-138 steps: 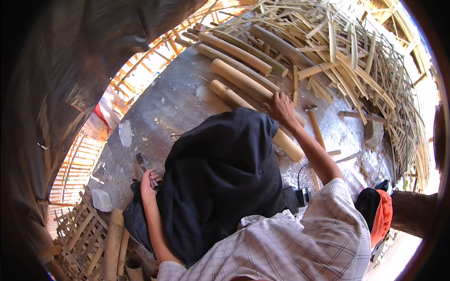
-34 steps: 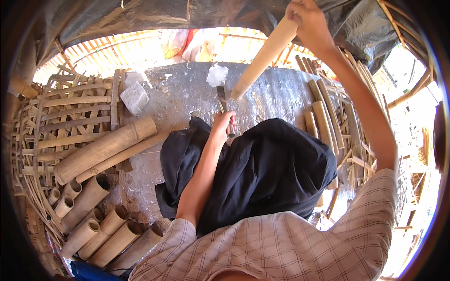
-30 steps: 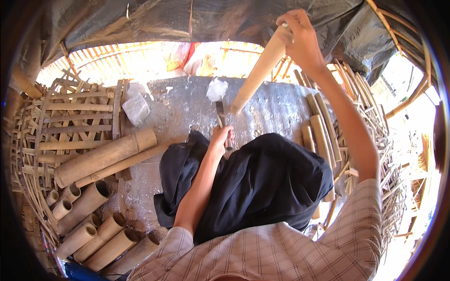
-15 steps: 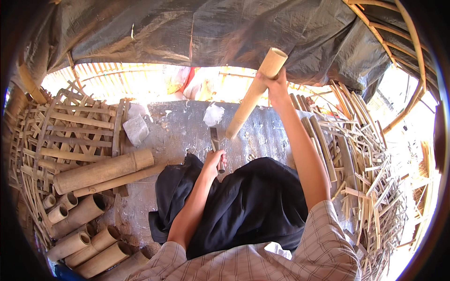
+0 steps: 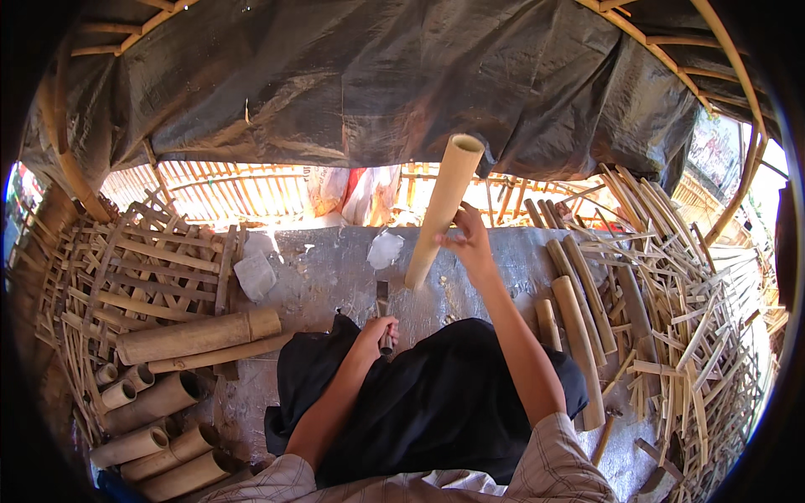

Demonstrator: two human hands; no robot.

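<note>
A pale bamboo tube (image 5: 444,210) stands tilted, its upper end leaning right and its lower end near the grey ground sheet. Thumb and fingers of my right hand (image 5: 471,245) are against its right side around mid-length, some fingertips hidden behind it. My left hand (image 5: 380,334) is closed around a narrow tool with a flat dark blade (image 5: 382,295), pointing away from me, just above the dark cloth (image 5: 419,402) over my lap. I cannot make out the tool's exact kind. Beyond the blade a whitish patch (image 5: 385,250) lies on the sheet.
To the left lie a thick bamboo length (image 5: 199,337), several cut tubes (image 5: 172,401), a pale block (image 5: 255,277) and a slatted bamboo rack (image 5: 159,272). Bamboo pieces (image 5: 579,348) and a heap of split strips (image 5: 688,335) fill the right. A black tarp (image 5: 335,92) hangs ahead.
The bamboo tube has come more upright, and my right hand holds it lower down, with looser fingers. My left hand keeps the tool. The whole view has tipped upward.
</note>
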